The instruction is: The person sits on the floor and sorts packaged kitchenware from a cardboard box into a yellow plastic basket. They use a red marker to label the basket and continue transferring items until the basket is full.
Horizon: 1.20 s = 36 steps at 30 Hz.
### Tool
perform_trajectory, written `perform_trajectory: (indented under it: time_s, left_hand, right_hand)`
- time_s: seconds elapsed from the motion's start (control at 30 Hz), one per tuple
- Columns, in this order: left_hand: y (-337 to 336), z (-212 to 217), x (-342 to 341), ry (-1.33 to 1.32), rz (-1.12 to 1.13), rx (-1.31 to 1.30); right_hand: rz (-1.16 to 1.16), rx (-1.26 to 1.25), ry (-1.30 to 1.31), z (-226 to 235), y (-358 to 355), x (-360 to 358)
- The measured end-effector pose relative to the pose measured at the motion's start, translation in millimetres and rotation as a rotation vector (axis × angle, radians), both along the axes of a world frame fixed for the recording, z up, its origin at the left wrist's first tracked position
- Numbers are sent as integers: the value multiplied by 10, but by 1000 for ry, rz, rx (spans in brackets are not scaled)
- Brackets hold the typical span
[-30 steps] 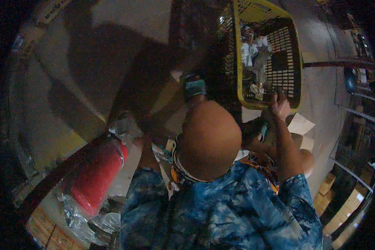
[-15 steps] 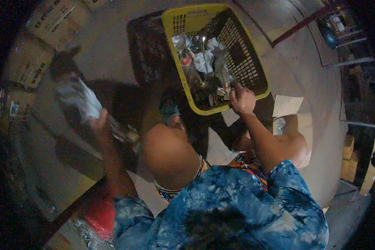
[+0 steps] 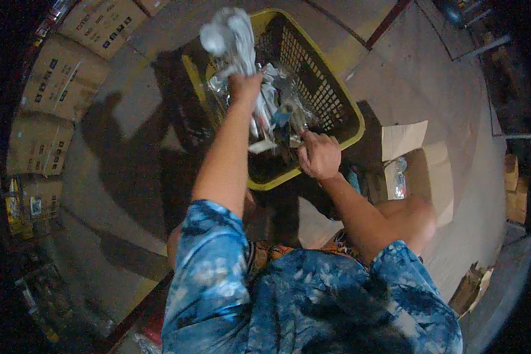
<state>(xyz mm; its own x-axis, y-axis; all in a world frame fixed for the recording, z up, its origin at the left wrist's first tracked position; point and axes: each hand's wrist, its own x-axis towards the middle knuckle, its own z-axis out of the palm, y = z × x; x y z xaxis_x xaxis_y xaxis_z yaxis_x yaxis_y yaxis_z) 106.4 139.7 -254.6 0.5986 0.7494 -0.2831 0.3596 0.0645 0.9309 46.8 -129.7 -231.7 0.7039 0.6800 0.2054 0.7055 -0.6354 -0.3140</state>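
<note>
Two bare hands work over a yellow plastic basket [image 3: 342,106] with a dark mesh lining, seen from the head camera looking down past a blue tie-dye shirt [image 3: 312,295]. Raised above the basket's near-left side, the left hand [image 3: 243,88] has its fingers clamped around a crinkled clear plastic bag [image 3: 230,35], which stands up above the fist, blurred. Lower and to the right, the right hand [image 3: 318,154] is curled shut at the basket's near rim; what it pinches cannot be told. Inside the basket lies a heap of wrapped packets [image 3: 280,100]. Stacked cardboard cartons [image 3: 59,82] line the floor at left, and an open cardboard box [image 3: 422,162] sits just right of the basket.
</note>
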Motion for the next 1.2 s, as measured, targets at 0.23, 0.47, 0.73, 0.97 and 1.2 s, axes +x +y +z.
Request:
perform_trajectory:
  time_s: [0.23, 0.47, 0.73, 0.97, 1.2]
  left_hand:
    - [-365, -2125, -342, 416, -49, 163]
    - [21, -2516, -556, 533, -280, 306]
    - [308, -2102, -261, 825, -172, 672]
    - [-601, 78, -75, 388, -923, -62]
    - [-1699, 165, -927, 245, -1244, 846]
  right_hand:
    - [-57, 51, 8, 2, 38, 2]
    - [32, 113, 159, -8, 4, -33]
    - [95, 582, 261, 1446, -763, -290]
    - [-646, 914, 183, 2104, -3515, -608]
    - [-1222, -42, 534, -528, -4817, -827]
